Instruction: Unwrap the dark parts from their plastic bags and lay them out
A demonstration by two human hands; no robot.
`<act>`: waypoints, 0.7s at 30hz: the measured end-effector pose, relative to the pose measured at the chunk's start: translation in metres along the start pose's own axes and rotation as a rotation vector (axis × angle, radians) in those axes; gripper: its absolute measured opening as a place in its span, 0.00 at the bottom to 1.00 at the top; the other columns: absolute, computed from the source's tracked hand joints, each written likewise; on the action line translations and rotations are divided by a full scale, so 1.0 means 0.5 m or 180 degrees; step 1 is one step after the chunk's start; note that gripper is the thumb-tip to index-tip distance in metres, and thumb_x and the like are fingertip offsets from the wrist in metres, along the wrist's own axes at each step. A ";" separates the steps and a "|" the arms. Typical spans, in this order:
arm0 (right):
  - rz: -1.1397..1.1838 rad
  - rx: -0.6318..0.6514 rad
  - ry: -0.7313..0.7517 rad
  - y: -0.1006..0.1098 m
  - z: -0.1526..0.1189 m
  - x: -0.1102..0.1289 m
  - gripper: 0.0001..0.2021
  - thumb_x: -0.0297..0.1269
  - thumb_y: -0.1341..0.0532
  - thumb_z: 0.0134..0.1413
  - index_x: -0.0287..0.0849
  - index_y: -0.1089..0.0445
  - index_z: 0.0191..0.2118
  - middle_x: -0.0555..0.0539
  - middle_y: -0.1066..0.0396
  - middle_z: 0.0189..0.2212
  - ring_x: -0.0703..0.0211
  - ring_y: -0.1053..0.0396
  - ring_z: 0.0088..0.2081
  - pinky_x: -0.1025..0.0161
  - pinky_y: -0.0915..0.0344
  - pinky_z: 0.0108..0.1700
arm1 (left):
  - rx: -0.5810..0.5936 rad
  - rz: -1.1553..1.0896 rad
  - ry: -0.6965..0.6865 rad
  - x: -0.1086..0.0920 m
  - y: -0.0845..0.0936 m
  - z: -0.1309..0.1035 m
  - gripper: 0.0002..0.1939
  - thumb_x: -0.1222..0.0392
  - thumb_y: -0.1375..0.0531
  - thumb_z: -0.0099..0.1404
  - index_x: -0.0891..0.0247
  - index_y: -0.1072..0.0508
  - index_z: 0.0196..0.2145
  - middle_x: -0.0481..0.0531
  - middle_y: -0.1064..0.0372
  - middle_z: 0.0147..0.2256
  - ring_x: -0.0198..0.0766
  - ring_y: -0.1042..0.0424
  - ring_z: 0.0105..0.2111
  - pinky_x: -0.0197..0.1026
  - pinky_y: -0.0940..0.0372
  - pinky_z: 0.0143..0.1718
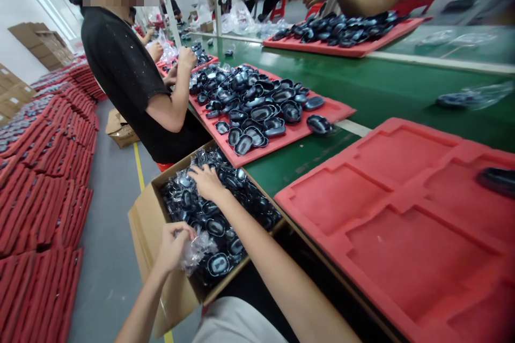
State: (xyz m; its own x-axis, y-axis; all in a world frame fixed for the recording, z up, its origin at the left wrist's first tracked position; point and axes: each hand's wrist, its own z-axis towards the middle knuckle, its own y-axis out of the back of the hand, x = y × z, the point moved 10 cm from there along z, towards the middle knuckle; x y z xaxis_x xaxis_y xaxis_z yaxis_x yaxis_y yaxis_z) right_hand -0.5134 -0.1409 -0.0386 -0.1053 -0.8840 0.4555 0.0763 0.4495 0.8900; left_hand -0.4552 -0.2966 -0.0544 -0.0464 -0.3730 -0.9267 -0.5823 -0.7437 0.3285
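My left hand (pixel 176 245) is closed on a crumpled transparent plastic bag (pixel 199 251) at the near left side of an open cardboard box (pixel 147 230). Glossy dark-blue oval plastic shells (pixel 216 226), many in thin transparent bags, fill the box. Over the far part of this pile, my right hand (pixel 208 182) reaches in with its fingers stretched out and apart, touching or just above the bagged shells. I see nothing held in it. One shell (pixel 219 265) with a pale inner face lies near the box's front corner.
Beyond the box, a red foam tray (pixel 241 158) carries heaped shells on the green table (pixel 317 72). A recessed red tray (pixel 418 257) lies at right with a dark piece on it. A co-worker in black (pixel 120 64) stands at left, near stacked red trays (pixel 48 187).
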 end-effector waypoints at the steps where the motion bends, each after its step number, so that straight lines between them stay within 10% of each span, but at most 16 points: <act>1: 0.0025 0.0095 0.0083 -0.009 0.019 0.001 0.21 0.18 0.39 0.55 0.47 0.23 0.50 0.42 0.30 0.61 0.42 0.38 0.61 0.47 0.41 0.60 | -0.0041 0.0036 -0.0018 -0.005 0.007 0.001 0.12 0.54 0.46 0.51 0.61 0.29 0.16 0.52 0.27 0.21 0.42 0.29 0.27 0.40 0.37 0.33; 6: 0.0458 -0.0095 0.0055 0.003 0.033 -0.025 0.10 0.19 0.36 0.53 0.40 0.25 0.36 0.38 0.25 0.47 0.45 0.33 0.55 0.50 0.39 0.59 | -0.0217 0.0247 0.0005 -0.017 0.039 0.009 0.20 0.46 0.41 0.57 0.62 0.30 0.17 0.48 0.36 0.17 0.36 0.38 0.21 0.38 0.43 0.28; 11: 0.1493 -0.0682 -0.0314 0.036 -0.088 -0.072 0.10 0.38 0.48 0.71 0.42 0.35 0.38 0.47 0.29 0.32 0.57 0.29 0.33 0.62 0.31 0.38 | -0.0264 0.0635 0.0003 -0.023 0.052 0.025 0.27 0.37 0.40 0.60 0.62 0.35 0.17 0.45 0.42 0.17 0.32 0.44 0.20 0.36 0.48 0.25; 16: 0.4707 -0.0524 -0.0763 -0.002 -0.223 -0.085 0.20 0.56 0.34 0.55 0.44 0.37 0.35 0.56 0.39 0.23 0.65 0.39 0.21 0.66 0.38 0.24 | 0.0113 0.0682 -0.0348 -0.058 0.032 0.053 0.26 0.39 0.42 0.64 0.63 0.32 0.19 0.47 0.38 0.19 0.33 0.41 0.21 0.36 0.46 0.26; 21: 0.4640 -0.0958 -0.0669 0.048 -0.289 -0.077 0.17 0.51 0.32 0.55 0.43 0.34 0.35 0.55 0.36 0.25 0.66 0.36 0.23 0.66 0.35 0.28 | 0.0572 0.0633 -0.0569 -0.101 0.008 0.075 0.25 0.39 0.41 0.61 0.63 0.27 0.20 0.50 0.33 0.20 0.37 0.37 0.24 0.38 0.42 0.29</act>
State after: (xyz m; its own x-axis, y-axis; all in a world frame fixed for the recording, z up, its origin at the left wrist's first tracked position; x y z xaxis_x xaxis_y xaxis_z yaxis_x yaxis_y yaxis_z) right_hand -0.3643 -0.1148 -0.0378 0.1059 0.3486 0.9313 0.4293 0.8287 -0.3591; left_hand -0.4859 -0.2600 -0.0131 -0.3062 -0.3859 -0.8702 -0.6808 -0.5502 0.4836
